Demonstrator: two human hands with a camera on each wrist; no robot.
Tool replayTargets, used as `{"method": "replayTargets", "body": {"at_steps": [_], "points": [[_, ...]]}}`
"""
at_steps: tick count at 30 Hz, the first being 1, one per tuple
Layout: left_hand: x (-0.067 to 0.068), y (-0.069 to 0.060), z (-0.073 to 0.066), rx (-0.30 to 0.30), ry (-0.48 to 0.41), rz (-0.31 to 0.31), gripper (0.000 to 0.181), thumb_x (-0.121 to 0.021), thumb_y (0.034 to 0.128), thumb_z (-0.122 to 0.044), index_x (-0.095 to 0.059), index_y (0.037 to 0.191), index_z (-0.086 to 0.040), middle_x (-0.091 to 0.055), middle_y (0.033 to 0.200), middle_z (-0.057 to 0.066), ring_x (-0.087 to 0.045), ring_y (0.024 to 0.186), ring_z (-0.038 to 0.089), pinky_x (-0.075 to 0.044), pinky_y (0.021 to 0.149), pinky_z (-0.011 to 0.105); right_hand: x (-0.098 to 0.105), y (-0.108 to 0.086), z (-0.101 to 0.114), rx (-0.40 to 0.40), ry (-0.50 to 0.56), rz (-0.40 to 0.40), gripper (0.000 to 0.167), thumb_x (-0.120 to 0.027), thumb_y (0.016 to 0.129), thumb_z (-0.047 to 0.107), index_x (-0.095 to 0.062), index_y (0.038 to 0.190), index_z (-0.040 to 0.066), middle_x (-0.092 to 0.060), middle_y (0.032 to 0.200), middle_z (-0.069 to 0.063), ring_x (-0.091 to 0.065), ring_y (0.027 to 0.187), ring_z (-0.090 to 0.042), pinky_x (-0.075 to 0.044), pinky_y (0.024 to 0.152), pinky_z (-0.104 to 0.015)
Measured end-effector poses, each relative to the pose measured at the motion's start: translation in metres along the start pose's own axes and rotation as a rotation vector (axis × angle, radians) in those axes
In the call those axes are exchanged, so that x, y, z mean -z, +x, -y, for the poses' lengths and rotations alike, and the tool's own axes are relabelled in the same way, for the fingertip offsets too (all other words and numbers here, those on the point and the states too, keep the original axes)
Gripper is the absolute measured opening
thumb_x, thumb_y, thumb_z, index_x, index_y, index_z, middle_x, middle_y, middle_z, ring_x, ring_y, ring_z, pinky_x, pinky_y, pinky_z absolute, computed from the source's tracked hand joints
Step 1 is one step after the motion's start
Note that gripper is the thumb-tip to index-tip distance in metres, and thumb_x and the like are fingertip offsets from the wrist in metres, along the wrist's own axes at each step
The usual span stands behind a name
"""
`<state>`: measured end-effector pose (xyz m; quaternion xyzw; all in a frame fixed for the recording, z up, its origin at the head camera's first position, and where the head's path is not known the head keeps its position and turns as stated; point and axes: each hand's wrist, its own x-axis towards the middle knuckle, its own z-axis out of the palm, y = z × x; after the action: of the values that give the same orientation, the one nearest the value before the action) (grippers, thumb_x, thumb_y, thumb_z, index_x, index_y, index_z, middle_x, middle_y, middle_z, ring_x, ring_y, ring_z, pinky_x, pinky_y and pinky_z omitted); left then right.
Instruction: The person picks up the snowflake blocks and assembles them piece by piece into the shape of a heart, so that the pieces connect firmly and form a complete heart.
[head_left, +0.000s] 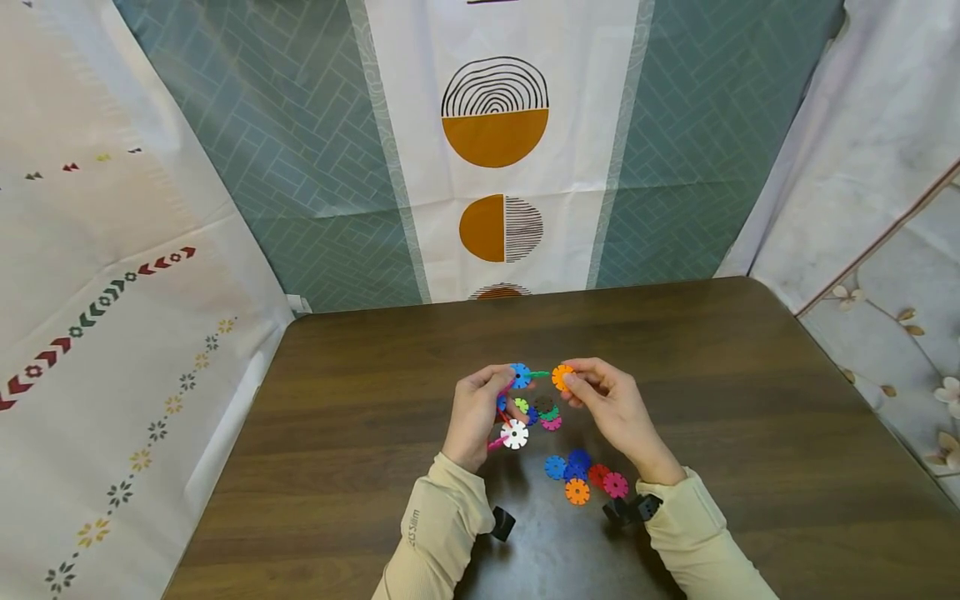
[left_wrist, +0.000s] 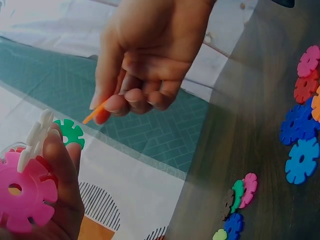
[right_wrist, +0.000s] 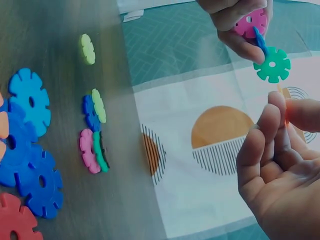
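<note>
My left hand (head_left: 474, 412) grips a chain of notched plastic discs slotted into one another. A blue disc (head_left: 521, 375) shows at its upper end, with a green disc (right_wrist: 280, 65) slotted in and pointing to the right. Lower on the chain are a white disc (head_left: 514, 434) and a pink disc (left_wrist: 37, 182); the fingers hide other parts. My right hand (head_left: 615, 408) pinches an orange disc (head_left: 561, 377) between thumb and fingers. That disc is close to the green one, with a small gap between them. Both hands are above the table.
Loose discs lie on the brown table (head_left: 360, 467). Nearer me are a light blue disc (head_left: 555, 467), dark blue ones (head_left: 579, 460), a red disc (head_left: 597, 475), a pink one and an orange one (head_left: 577, 492). Farther off lie yellow-green, blue, brown, green and pink discs (right_wrist: 87, 152).
</note>
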<state>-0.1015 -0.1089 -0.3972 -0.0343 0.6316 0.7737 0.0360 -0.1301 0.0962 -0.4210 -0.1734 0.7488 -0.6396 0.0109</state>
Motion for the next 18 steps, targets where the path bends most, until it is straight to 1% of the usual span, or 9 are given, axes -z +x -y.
{"method": "replayTargets", "body": {"at_steps": [3, 6, 10, 12, 14, 18], "points": [[-0.001, 0.001, 0.001, 0.008, -0.001, -0.001, 0.028, -0.057, 0.0980, -0.024, -0.066, 0.110, 0.000, -0.068, 0.106, 0.025, -0.061, 0.049, 0.016, -0.052, 0.052, 0.027, -0.001, 0.000, 0.006, 0.004, 0.002, -0.006, 0.024, -0.059, 0.096, 0.008, -0.062, 0.119, -0.001, -0.066, 0.092, -0.018, -0.065, 0.077, -0.020, -0.056, 0.072, -0.023], [-0.001, 0.001, 0.001, 0.009, -0.006, -0.002, 0.029, -0.056, 0.0982, -0.023, -0.066, 0.111, 0.002, -0.068, 0.106, 0.026, -0.061, 0.048, 0.016, -0.052, 0.051, 0.026, -0.002, -0.002, 0.019, 0.009, -0.010, -0.003, 0.024, -0.058, 0.096, 0.004, -0.061, 0.118, -0.005, -0.066, 0.092, -0.020, -0.065, 0.076, -0.014, -0.056, 0.072, -0.023], [-0.002, 0.002, 0.001, 0.012, 0.001, -0.003, 0.030, -0.056, 0.0982, -0.023, -0.065, 0.112, 0.002, -0.069, 0.104, 0.023, -0.061, 0.049, 0.016, -0.052, 0.052, 0.025, -0.003, -0.005, 0.034, 0.006, -0.026, -0.001, 0.023, -0.058, 0.096, 0.003, -0.061, 0.117, -0.007, -0.065, 0.092, -0.022, -0.064, 0.075, -0.012, -0.056, 0.072, -0.025], [-0.002, 0.002, 0.002, 0.018, 0.010, -0.004, 0.030, -0.056, 0.0981, -0.024, -0.065, 0.112, 0.001, -0.070, 0.103, 0.021, -0.062, 0.049, 0.016, -0.053, 0.053, 0.026, -0.003, -0.005, 0.034, 0.007, -0.023, 0.000, 0.023, -0.058, 0.096, 0.003, -0.061, 0.117, -0.007, -0.065, 0.092, -0.022, -0.064, 0.075, -0.013, -0.057, 0.072, -0.026], [-0.002, 0.001, 0.002, 0.023, 0.024, 0.000, 0.030, -0.057, 0.0981, -0.024, -0.066, 0.112, 0.000, -0.070, 0.104, 0.020, -0.062, 0.050, 0.016, -0.053, 0.054, 0.026, -0.003, -0.004, 0.034, 0.019, -0.019, 0.006, 0.023, -0.058, 0.096, 0.003, -0.061, 0.117, -0.007, -0.065, 0.092, -0.023, -0.064, 0.075, -0.013, -0.057, 0.072, -0.026], [-0.002, 0.000, 0.001, 0.027, 0.057, 0.018, 0.029, -0.056, 0.0981, -0.025, -0.067, 0.111, -0.002, -0.070, 0.094, 0.016, -0.063, 0.049, 0.018, -0.054, 0.054, 0.027, -0.003, -0.004, 0.033, 0.049, -0.020, 0.017, 0.022, -0.058, 0.096, 0.003, -0.062, 0.116, -0.005, -0.064, 0.089, -0.022, -0.063, 0.075, -0.014, -0.057, 0.071, -0.027]]}}
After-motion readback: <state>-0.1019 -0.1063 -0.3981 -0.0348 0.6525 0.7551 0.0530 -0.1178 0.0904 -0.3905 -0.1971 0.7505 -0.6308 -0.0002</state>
